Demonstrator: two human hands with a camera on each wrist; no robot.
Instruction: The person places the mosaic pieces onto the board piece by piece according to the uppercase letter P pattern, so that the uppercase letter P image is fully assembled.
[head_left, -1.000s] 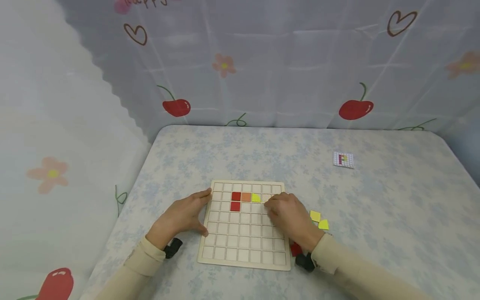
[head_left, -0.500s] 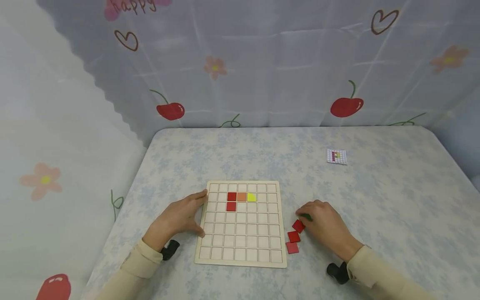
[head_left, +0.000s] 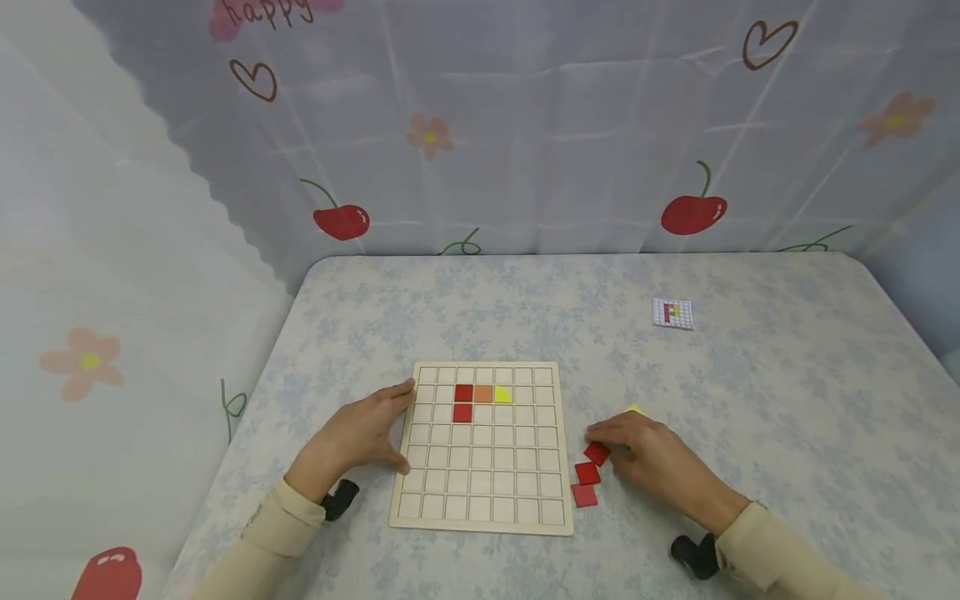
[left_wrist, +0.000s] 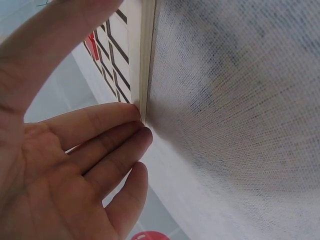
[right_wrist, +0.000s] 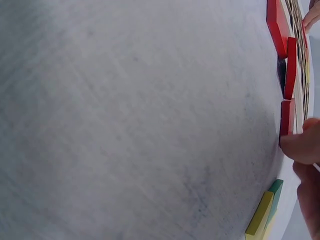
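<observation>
A pale wooden grid board [head_left: 399,500] lies on the table. Set in it are two red tiles, an orange tile [head_left: 483,393] and a yellow quarter-round tile [head_left: 502,395]. My left hand [head_left: 358,433] rests against the board's left edge, thumb and fingers spread; its fingertips [left_wrist: 142,135] touch the rim in the left wrist view. Right of the board, three loose red tiles lie in a slanting row. My right hand [head_left: 660,461] bends thumb and forefinger about the farthest red tile [head_left: 597,452]. In the right wrist view the thumb [right_wrist: 300,149] overlaps that tile's end.
A yellow tile [right_wrist: 260,215] and a green tile [right_wrist: 275,189] lie beside the right hand, mostly hidden by it in the head view. Farther back sits a small card [head_left: 672,313] with a coloured grid pattern. A printed curtain [head_left: 525,167] hangs behind the table.
My right hand has gone from the board out to the loose tiles, then shifted slightly from the green tile onto the farthest red one. The left hand stays at the board.
</observation>
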